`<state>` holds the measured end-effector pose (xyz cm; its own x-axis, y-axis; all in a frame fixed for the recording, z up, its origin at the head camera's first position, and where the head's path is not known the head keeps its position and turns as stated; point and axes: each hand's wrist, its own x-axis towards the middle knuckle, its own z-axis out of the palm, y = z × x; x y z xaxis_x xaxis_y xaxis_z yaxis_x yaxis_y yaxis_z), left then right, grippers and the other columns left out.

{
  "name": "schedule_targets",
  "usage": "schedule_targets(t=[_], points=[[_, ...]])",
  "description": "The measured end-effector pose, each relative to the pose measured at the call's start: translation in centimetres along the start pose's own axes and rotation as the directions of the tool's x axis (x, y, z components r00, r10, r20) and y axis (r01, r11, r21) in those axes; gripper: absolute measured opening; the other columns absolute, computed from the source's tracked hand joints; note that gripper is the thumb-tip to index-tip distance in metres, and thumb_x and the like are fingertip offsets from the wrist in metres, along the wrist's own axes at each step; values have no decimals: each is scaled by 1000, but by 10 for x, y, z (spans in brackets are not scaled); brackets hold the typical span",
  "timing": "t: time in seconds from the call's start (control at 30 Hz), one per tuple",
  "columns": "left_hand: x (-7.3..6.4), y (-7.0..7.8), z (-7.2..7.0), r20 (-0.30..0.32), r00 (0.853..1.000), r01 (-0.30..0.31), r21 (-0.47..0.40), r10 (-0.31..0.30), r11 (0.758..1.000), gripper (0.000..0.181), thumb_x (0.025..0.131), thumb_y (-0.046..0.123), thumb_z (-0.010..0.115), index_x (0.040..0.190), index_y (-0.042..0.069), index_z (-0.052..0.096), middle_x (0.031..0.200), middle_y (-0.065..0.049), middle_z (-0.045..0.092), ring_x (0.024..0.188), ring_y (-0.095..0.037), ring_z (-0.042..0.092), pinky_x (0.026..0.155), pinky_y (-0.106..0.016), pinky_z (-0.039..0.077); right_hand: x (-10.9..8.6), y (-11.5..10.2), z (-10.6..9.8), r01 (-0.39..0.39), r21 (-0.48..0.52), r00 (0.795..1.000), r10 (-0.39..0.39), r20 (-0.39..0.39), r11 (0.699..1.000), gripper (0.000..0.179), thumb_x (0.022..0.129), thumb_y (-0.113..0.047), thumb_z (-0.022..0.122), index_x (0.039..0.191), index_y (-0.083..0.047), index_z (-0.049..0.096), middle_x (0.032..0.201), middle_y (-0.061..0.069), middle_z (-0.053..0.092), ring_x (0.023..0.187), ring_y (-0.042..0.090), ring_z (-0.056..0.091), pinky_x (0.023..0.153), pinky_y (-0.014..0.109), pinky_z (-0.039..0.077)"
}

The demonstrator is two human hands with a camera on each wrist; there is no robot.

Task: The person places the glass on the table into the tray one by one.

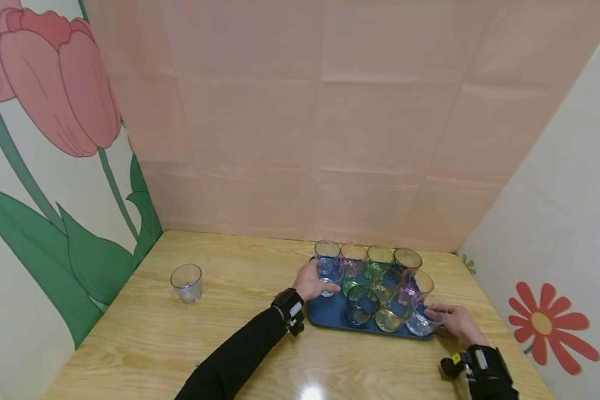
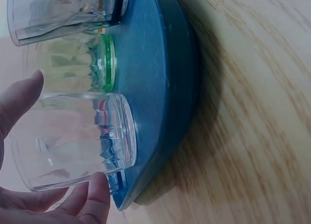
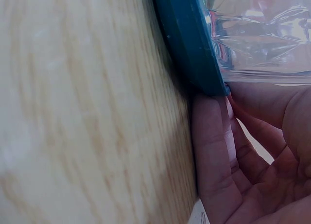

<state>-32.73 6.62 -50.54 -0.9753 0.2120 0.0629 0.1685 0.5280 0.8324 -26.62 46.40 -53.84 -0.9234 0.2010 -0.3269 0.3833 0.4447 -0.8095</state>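
Observation:
A blue tray (image 1: 330,312) holds several drinking glasses in clear, pink, green, yellow and dark tints. At its left end my left hand (image 1: 310,281) holds a clear glass (image 1: 329,271) standing on the tray. The left wrist view shows the thumb (image 2: 24,95) on one side of that glass and fingertips (image 2: 99,185) on the other. My right hand (image 1: 457,322) grips the tray's right end, its thumb at the rim and fingers (image 3: 211,146) at the outer edge. Right beside that thumb stands another clear glass (image 3: 262,44).
A single clear glass (image 1: 187,284) stands apart on the left of the wooden table (image 1: 245,255). A pink-covered wall (image 1: 300,133) rises behind the table, and a white wall with flower pictures (image 1: 545,222) borders its right side.

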Motion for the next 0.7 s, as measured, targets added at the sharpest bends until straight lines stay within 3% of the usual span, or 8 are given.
schedule_targets(t=[0.37,0.7], points=[[-3,-1,-6,11,999,-32,30,31,999,93,73,31,94,145,-4,47,140,-22,56,128,-37,54,105,-49,47,1,1,1,-20,14,1000,20,-14,1000,42,95,-23,75,121,9,67,120,24,66,93,19,61,73,32,58],[-3,-10,-20,20,999,-39,40,38,998,89,74,21,94,146,-1,47,135,-19,59,122,-33,57,100,-46,50,1,1,1,2,7,1000,-2,-14,1000,43,95,-25,75,120,9,67,115,21,68,89,17,60,71,31,57]])
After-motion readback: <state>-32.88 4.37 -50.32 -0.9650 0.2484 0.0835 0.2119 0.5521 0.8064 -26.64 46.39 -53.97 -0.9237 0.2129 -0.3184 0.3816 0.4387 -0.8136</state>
